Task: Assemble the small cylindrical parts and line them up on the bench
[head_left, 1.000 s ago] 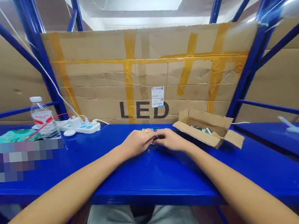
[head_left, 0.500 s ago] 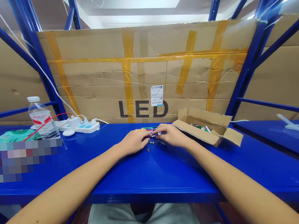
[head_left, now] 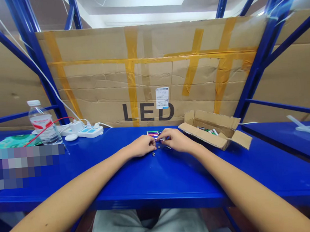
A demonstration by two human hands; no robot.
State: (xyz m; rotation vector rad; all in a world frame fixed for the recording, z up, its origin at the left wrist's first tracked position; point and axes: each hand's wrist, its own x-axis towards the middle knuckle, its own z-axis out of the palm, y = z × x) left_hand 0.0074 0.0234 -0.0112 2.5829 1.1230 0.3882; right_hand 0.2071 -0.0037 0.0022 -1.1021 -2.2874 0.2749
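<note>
My right hand (head_left: 177,138) pinches a small metal tube whose round silver end (head_left: 163,139) faces me. My left hand (head_left: 143,145) rests on the blue table just left of it, thumb and fingers pressed together; whatever they hold is too small to make out. Just beyond the hands lies a row of shiny coloured tubes (head_left: 152,133), in green, pink and purple, partly covered by my fingers. Two tiny silver pieces, like button cells, lie in front: one piece (head_left: 159,147) between the hands, another piece (head_left: 153,154) nearer me. A small dark slim part (head_left: 168,147) lies under my right hand.
An open cardboard box (head_left: 203,136) with several small tubes stands right of my hands. At the left are a water bottle (head_left: 43,126), a green packet (head_left: 17,141) and a white power strip (head_left: 90,131) with cables. A large cardboard sheet (head_left: 101,88) closes off the back.
My left hand has drawn slightly down toward me, its fingertips now by the small silver pieces, and fewer of these show. The right hand keeps its tube almost in place.
</note>
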